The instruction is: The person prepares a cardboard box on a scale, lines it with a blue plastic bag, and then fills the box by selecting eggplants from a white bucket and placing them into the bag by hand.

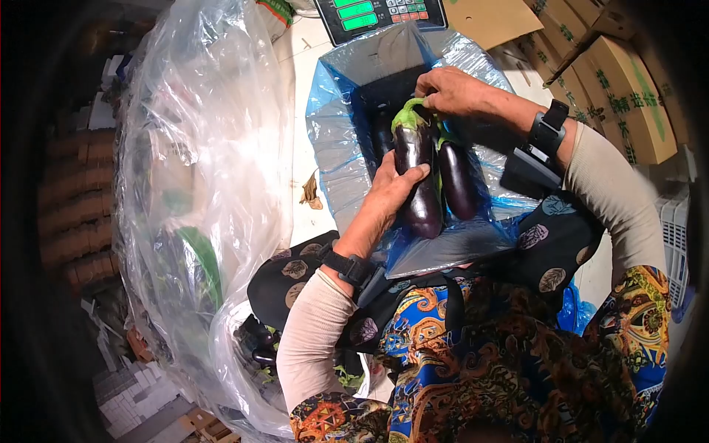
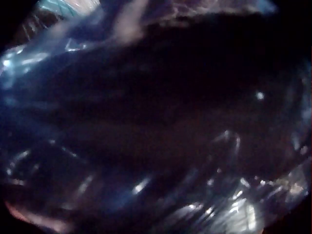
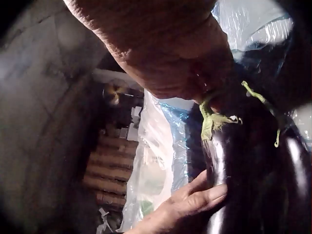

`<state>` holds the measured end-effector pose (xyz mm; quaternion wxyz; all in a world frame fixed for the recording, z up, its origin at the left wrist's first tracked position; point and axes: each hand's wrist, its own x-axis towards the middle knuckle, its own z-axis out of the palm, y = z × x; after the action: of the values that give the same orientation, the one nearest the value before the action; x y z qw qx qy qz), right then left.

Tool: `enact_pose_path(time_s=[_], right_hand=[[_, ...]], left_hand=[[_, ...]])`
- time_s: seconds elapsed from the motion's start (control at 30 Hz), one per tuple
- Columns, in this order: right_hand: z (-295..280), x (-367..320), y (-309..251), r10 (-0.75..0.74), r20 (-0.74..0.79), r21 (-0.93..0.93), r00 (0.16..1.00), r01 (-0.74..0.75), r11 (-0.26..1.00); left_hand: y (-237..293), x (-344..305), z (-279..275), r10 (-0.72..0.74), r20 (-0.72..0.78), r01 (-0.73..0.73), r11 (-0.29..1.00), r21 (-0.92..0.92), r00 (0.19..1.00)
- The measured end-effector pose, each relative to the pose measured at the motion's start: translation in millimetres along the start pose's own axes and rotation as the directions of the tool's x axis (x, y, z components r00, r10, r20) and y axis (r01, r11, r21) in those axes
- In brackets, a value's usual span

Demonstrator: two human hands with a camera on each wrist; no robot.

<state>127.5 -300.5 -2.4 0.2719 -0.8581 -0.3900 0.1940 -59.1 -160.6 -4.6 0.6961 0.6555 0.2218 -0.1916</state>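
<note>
My left wrist view gives me almost nothing, only dark, blurred blue film with a few glints, and the hand itself is not in it. From the head view, the left hand [image 1: 391, 188] is wrapped round the body of a dark eggplant [image 1: 415, 166], thumb across its front and the other fingers hidden behind it. The right hand [image 1: 454, 90] is curled over the green stem end of that eggplant. The right wrist view shows the stem disappearing under the palm, so I cannot see the fingertips. The eggplant is held over the open mouth of the blue bag [image 1: 340, 148], with a second eggplant [image 1: 458, 179] touching its right side. Deeper inside the blue bag are dark shapes I cannot make out. The blue bag sits on a white surface [image 1: 303, 88], a dried leaf [image 1: 310, 193] just left of it. A scale [image 1: 377, 15] stands behind the bag, its display cut off by the frame edge. A big clear bag [image 1: 199, 148] bulges to the left of the blue bag, and cardboard boxes [image 1: 628, 96] are stacked to its right.
</note>
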Motion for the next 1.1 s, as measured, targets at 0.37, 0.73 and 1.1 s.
enact_pose_path(time_s=[0.37,0.73,1.1], right_hand=[[-25,-6,-30,0.022,0.209,0.772,0.978,-0.178,0.61],[-4,-13,-21,0.008,0.56,0.682,0.828,-0.467,0.563],[44,4,-22,0.315,0.215,-0.204,0.924,-0.273,0.94]], left_hand=[[-10,13,-10,0.129,0.228,-0.004,0.878,-0.479,0.965],[-11,11,-8,0.153,0.496,0.21,0.771,-0.601,0.855],[-44,-3,13,0.135,0.093,-0.159,0.645,0.748,0.986]])
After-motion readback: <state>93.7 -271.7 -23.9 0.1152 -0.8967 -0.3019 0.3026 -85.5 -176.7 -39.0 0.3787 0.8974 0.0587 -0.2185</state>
